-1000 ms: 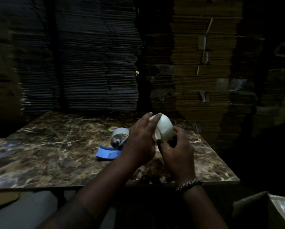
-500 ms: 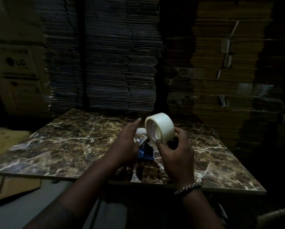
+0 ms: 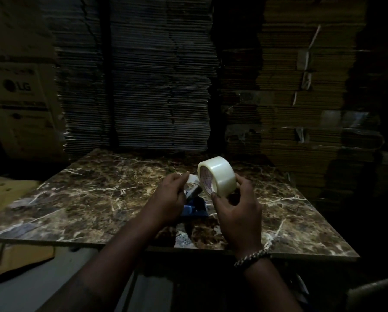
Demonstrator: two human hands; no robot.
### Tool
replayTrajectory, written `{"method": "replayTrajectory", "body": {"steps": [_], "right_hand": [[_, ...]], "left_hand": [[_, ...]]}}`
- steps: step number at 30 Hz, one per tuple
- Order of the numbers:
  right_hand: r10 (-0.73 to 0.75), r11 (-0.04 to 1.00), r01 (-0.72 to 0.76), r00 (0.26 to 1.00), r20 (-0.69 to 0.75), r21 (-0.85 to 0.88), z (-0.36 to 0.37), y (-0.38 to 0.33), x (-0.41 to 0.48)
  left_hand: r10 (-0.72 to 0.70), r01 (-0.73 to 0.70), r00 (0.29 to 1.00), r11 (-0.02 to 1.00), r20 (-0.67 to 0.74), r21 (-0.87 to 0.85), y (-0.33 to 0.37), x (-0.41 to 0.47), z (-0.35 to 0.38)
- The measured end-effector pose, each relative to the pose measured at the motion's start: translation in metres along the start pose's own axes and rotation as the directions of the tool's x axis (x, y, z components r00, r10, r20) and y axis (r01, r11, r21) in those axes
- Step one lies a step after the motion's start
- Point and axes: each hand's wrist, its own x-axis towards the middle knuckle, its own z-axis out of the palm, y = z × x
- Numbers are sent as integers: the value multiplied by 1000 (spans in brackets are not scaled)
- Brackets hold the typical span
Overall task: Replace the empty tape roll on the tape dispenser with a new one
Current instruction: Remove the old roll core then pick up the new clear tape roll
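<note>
My right hand point(image 3: 238, 210) holds a full roll of clear tape point(image 3: 217, 176) upright above the marble table point(image 3: 87, 199), thumb on its near side and fingers behind it. Just left of that roll lies the blue tape dispenser point(image 3: 195, 207), with a pale, nearly bare roll point(image 3: 192, 182) on its spindle. My left hand point(image 3: 169, 199) rests over the dispenser, its fingertips touching the pale roll. Most of the dispenser is hidden behind both hands.
Tall stacks of flattened cardboard point(image 3: 143, 86) rise right behind the table. A printed carton point(image 3: 19, 104) stands at the left. Flat cardboard point(image 3: 6, 192) lies lower left of the table, and a box corner point(image 3: 375, 293) shows at the lower right. The room is dim.
My left hand has let go of the new roll and dropped to the dispenser. The right hand now holds the roll alone. The view has shifted left.
</note>
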Motion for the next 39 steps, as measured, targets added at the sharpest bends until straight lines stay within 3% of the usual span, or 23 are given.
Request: {"method": "replayTrajectory", "body": {"steps": [10,21,33,39], "right_hand": [[12,998,-17,996,-88,-64,13,8,-6],[69,996,-70,997,-27,-48,19,15,-8],[13,991,-26,996,93,134,-17,17,11],[15,941,-103,964,265,323,-22,25,12]], "left_hand": [[-84,89,992,995,-96,51,12,-14,-4],[-49,53,987,998,-153,21,20,-21,3],[-54,52,993,998,-109,-22,6,-10,-5],[-58,48,991,995,-119,-88,-3,-8,-2]]}}
